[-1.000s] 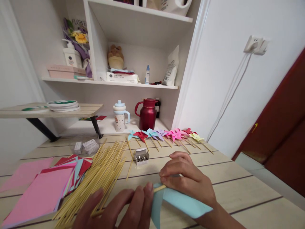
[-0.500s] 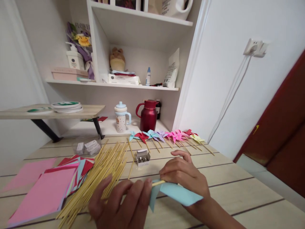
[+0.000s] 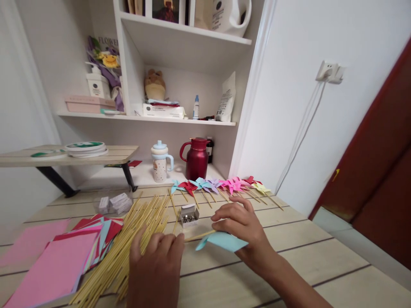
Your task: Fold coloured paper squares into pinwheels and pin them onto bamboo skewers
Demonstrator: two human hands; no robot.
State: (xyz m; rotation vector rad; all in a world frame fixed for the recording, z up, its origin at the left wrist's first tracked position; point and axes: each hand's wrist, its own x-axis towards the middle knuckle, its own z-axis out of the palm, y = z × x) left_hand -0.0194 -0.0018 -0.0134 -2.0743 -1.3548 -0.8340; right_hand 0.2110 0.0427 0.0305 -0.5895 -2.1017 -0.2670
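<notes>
Pinwheels (image 3: 221,185) lie finished in a row; right hand (image 3: 239,224) pinches blue paper (image 3: 221,241) onto a stick (image 3: 199,235), left hand (image 3: 157,265) flat and unclenched on the stick pile (image 3: 135,239), paper stack (image 3: 61,261) unused.

Left hand (image 3: 157,261) — now off stick (image 3: 199,235).

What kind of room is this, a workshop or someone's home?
Most likely a home craft corner: a wooden table with finished paper pinwheels and bamboo sticks, below a household shelf with a red kettle.
</notes>
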